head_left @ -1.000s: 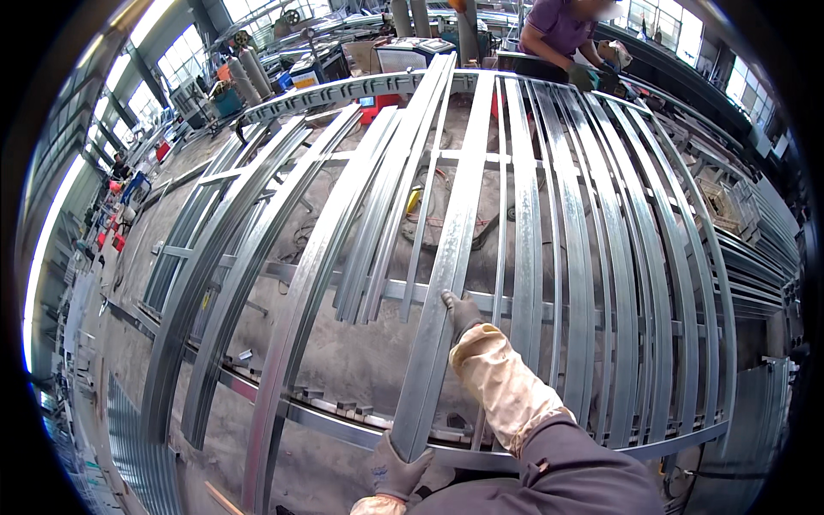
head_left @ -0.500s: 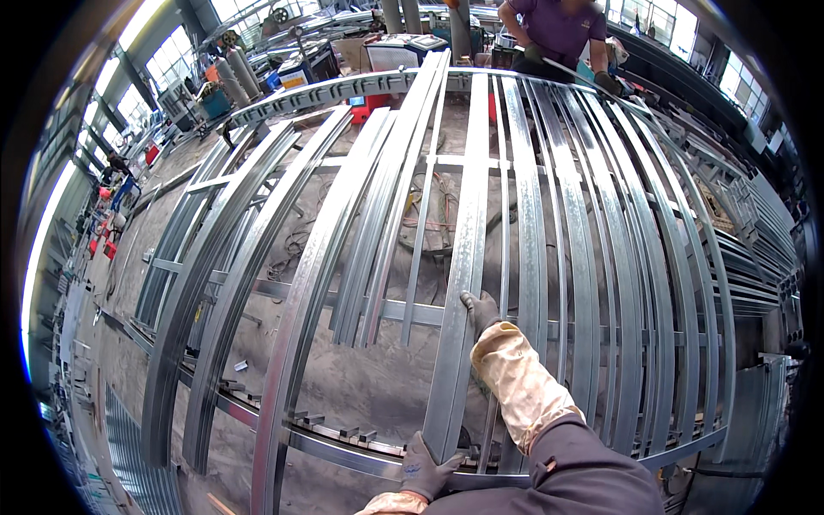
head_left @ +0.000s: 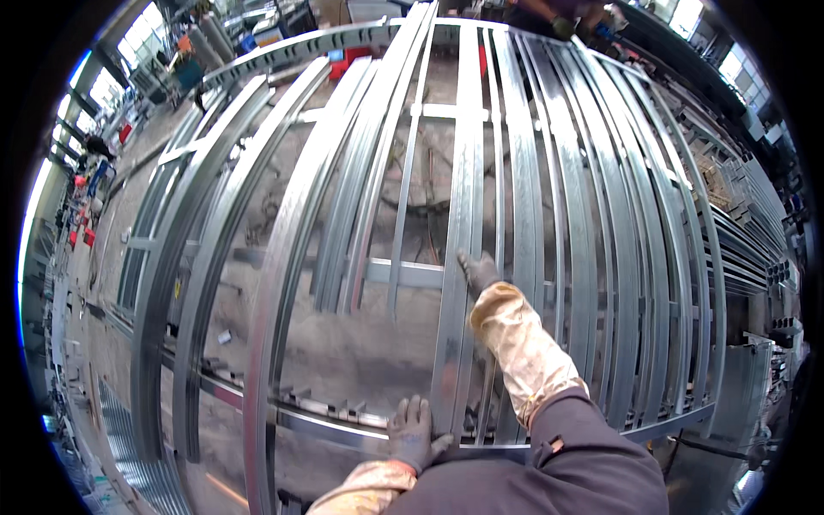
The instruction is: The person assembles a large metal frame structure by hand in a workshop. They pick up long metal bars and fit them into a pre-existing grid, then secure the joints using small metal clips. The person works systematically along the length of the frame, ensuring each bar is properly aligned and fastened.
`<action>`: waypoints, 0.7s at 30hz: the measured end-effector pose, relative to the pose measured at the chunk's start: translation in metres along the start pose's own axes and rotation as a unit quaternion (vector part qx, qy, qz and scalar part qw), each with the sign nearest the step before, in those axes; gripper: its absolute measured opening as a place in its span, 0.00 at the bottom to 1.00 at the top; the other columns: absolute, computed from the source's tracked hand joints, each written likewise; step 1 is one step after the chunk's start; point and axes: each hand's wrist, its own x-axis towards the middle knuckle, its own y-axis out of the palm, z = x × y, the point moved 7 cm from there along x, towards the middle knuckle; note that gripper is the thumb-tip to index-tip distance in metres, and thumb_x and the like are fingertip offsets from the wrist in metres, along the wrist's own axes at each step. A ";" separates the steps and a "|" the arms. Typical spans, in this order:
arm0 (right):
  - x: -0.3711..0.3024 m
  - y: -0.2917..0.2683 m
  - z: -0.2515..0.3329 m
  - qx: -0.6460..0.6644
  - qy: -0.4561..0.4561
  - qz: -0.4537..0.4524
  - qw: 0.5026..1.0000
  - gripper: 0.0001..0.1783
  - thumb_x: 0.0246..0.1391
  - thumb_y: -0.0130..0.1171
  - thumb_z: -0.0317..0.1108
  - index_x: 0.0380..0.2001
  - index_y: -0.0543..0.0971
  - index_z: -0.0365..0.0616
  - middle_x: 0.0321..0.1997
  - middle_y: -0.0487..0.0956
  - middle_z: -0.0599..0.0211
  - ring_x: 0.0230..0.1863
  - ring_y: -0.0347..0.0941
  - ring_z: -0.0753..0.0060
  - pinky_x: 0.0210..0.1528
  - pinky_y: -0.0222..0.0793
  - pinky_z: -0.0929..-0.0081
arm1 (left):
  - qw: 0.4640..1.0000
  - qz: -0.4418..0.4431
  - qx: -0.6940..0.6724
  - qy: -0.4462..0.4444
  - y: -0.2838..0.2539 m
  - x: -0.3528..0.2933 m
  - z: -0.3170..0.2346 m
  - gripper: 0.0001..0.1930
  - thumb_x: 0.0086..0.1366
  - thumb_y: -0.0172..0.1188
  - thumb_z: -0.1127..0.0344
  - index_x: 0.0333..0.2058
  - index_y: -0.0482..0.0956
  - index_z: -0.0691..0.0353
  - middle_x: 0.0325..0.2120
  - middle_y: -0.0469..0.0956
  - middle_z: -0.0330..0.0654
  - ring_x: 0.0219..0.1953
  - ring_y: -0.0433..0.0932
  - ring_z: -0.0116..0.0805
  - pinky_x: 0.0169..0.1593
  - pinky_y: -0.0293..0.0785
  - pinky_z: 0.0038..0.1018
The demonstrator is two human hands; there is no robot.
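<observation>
Grey workshop floor [head_left: 343, 352] shows between long metal bars [head_left: 302, 197] laid across rails. One wide bar [head_left: 464, 197] runs from top centre to lower centre. Left hand [head_left: 418, 436], gloved, at lower centre — fingers extended, gripping nothing visible — lies over the front rail [head_left: 335, 428]. Right hand [head_left: 481, 273], gloved, sits part-curled at the wide bar's right edge; its grip cannot be confirmed.

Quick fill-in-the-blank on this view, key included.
1. The right hand is at the beam's ____ (left or right) edge.
2. The left hand is by that beam's ____ (near or far) end.
3. Each hand wears a grey ____.
4. The beam is made of ____ (metal or wood).

Missing words: right; near; glove; metal.
</observation>
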 end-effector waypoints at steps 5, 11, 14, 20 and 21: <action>0.007 -0.008 0.014 -0.164 -0.093 -0.030 0.982 0.36 0.56 0.73 0.48 0.59 0.75 0.33 0.55 0.84 0.42 0.57 0.81 0.43 0.61 0.74 0.55 | 0.998 -0.041 -0.035 0.031 -0.030 0.008 0.005 0.39 0.59 0.71 0.44 0.65 0.73 0.56 0.72 0.65 0.50 0.74 0.58 0.60 0.71 0.56 0.57; -0.002 -0.012 0.030 -0.214 -0.076 -0.099 0.969 0.34 0.59 0.72 0.51 0.58 0.78 0.36 0.47 0.87 0.48 0.50 0.85 0.48 0.58 0.76 0.58 | 0.962 -0.237 -0.095 -0.094 -0.068 -0.043 0.099 0.32 0.59 0.72 0.57 0.61 0.77 0.61 0.64 0.72 0.51 0.68 0.66 0.56 0.70 0.61 0.50; 0.012 -0.025 0.027 -0.240 -0.080 -0.105 0.962 0.34 0.57 0.73 0.52 0.56 0.80 0.35 0.47 0.87 0.48 0.50 0.85 0.48 0.57 0.76 0.57 | 0.951 -0.269 -0.064 -0.135 -0.058 -0.089 0.148 0.31 0.60 0.72 0.60 0.61 0.77 0.61 0.63 0.73 0.52 0.67 0.67 0.56 0.71 0.62 0.49; 0.004 -0.015 0.031 -0.264 -0.170 -0.098 0.944 0.44 0.56 0.71 0.51 0.67 0.69 0.32 0.60 0.80 0.37 0.61 0.78 0.40 0.65 0.71 0.54 | 0.924 -0.307 0.023 -0.226 -0.060 -0.164 0.219 0.36 0.58 0.74 0.54 0.63 0.75 0.60 0.64 0.73 0.52 0.67 0.68 0.57 0.71 0.61 0.51; 0.002 -0.020 0.033 -0.299 -0.229 -0.132 0.917 0.46 0.56 0.71 0.50 0.68 0.67 0.32 0.63 0.77 0.35 0.64 0.75 0.39 0.67 0.69 0.54 | 0.913 -0.326 0.035 -0.244 -0.071 -0.179 0.233 0.40 0.56 0.76 0.49 0.64 0.74 0.61 0.62 0.73 0.53 0.66 0.68 0.57 0.70 0.61 0.51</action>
